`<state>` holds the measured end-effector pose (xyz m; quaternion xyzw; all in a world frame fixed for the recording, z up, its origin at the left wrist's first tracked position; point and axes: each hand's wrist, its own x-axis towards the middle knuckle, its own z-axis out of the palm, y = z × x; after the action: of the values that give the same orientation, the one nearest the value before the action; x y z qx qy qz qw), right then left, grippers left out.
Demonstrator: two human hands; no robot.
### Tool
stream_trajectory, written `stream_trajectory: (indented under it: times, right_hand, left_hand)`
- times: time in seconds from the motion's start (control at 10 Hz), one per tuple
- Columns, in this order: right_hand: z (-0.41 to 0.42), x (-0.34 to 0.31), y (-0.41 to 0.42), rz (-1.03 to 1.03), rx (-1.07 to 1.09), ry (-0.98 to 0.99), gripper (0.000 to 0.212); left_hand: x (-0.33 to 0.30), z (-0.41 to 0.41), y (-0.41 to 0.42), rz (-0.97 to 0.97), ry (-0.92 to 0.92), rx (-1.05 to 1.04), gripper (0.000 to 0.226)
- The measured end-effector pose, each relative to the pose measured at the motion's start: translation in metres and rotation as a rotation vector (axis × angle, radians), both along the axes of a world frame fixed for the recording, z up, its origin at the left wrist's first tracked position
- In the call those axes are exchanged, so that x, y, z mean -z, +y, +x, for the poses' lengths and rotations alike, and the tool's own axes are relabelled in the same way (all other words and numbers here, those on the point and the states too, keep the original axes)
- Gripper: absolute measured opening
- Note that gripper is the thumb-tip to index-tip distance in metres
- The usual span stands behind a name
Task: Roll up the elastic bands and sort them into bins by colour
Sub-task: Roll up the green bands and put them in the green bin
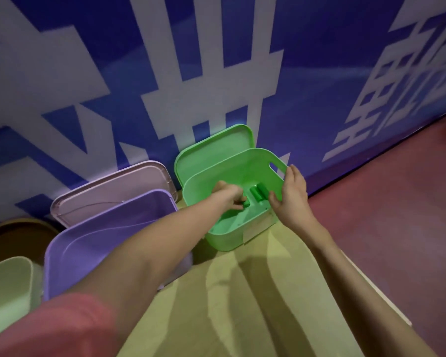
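A pink sleeve (62, 328) fills the near left corner; beside it stand a pale green bin (8, 287) and a purple bin (108, 243) on the tan table (242, 305); farther on, the left hand (228, 195) reaches down into the green bin (232, 238), fingers curled and pinching a rolled green band (245, 203); two more green rolls (258, 193) lie on the bin's floor just beside it; the right hand (291, 194) grips the bin's right wall, thumb inside, fingers outside; green lid (216, 148) and pink lid (119, 186) lean against the blue wall (319, 73).
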<state>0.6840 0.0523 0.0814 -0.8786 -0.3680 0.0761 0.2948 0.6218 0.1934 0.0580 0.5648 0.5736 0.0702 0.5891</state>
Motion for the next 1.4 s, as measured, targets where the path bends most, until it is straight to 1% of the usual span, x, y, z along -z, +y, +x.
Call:
stream_trajectory:
  times: [0.1, 0.3, 0.6, 0.8, 1.0, 1.2, 1.4]
  right_hand:
    - [0.0, 0.004, -0.001, 0.031, 0.003, -0.006, 0.07]
    - [0.0, 0.006, 0.001, 0.066, 0.005, 0.037, 0.069]
    - [-0.002, 0.005, 0.0, 0.088, -0.004, 0.091, 0.069]
    - [-0.002, 0.004, 0.0, 0.086, 0.0, 0.098, 0.069]
    - [-0.003, 0.003, 0.001, 0.082, 0.0, 0.101, 0.069]
    - [-0.002, 0.002, 0.0, 0.073, 0.0, 0.101, 0.069]
    - [-0.003, 0.001, 0.001, 0.064, 0.001, 0.098, 0.069]
  left_hand:
    - [0.003, 0.008, 0.002, -0.008, 0.01, 0.019, 0.016]
    - [0.012, 0.02, 0.002, 0.043, 0.059, 0.077, 0.013]
    - [0.017, 0.028, 0.001, 0.085, 0.106, 0.148, 0.02]
    - [0.02, 0.03, 0.003, 0.098, 0.15, 0.203, 0.017]
    - [0.02, 0.028, 0.009, 0.102, 0.158, 0.225, 0.018]
    - [0.019, 0.027, 0.01, -0.009, 0.117, 0.208, 0.016]
    - [0.021, 0.029, 0.007, 0.032, 0.104, 0.253, 0.018]
